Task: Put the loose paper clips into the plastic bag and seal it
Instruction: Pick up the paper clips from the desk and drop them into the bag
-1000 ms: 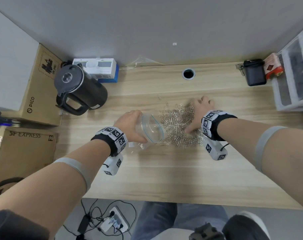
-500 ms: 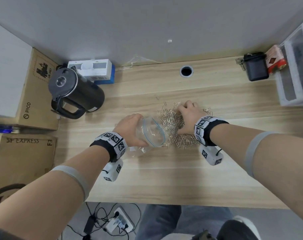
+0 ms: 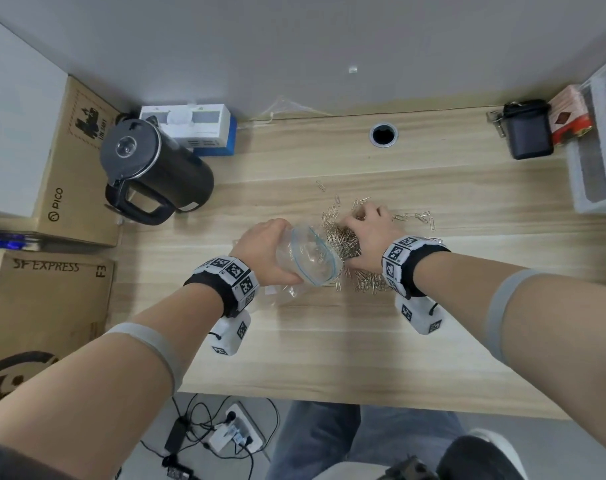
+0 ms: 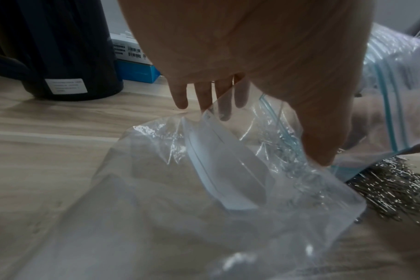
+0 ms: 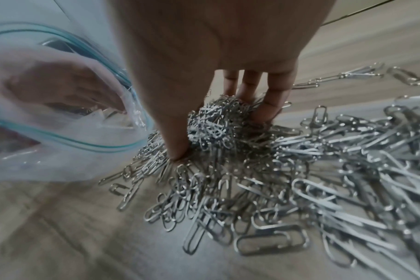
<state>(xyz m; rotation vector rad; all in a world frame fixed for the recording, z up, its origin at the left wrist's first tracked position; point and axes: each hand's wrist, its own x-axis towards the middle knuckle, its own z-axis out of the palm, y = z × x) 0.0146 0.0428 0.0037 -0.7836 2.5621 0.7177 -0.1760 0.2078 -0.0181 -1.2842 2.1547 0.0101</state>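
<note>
A clear zip plastic bag (image 3: 308, 259) with a blue seal strip lies on the wooden desk (image 3: 329, 341), its mouth gaping to the right. My left hand (image 3: 267, 251) grips the bag's rim; its thumb (image 4: 324, 136) presses on the plastic near the seal. Silver paper clips (image 3: 367, 282) lie heaped right at the bag's mouth. My right hand (image 3: 370, 233) is in the pile, thumb and fingers (image 5: 271, 102) curled round a clump of clips (image 5: 211, 125) beside the bag's opening (image 5: 60, 132). A few clips show through the bag (image 4: 228, 189).
Stray clips (image 3: 414, 216) lie beyond my right hand. A black kettle (image 3: 152, 168) and a white-and-blue box (image 3: 190, 129) stand back left, cardboard boxes (image 3: 69, 168) off the desk's left edge. A cable hole (image 3: 383, 134), black case (image 3: 530, 133) and clear drawers (image 3: 599, 150) sit at the back.
My right hand has swept left through the pile from its right side to the bag's mouth and closed round a clump of clips. The left hand keeps the bag in place.
</note>
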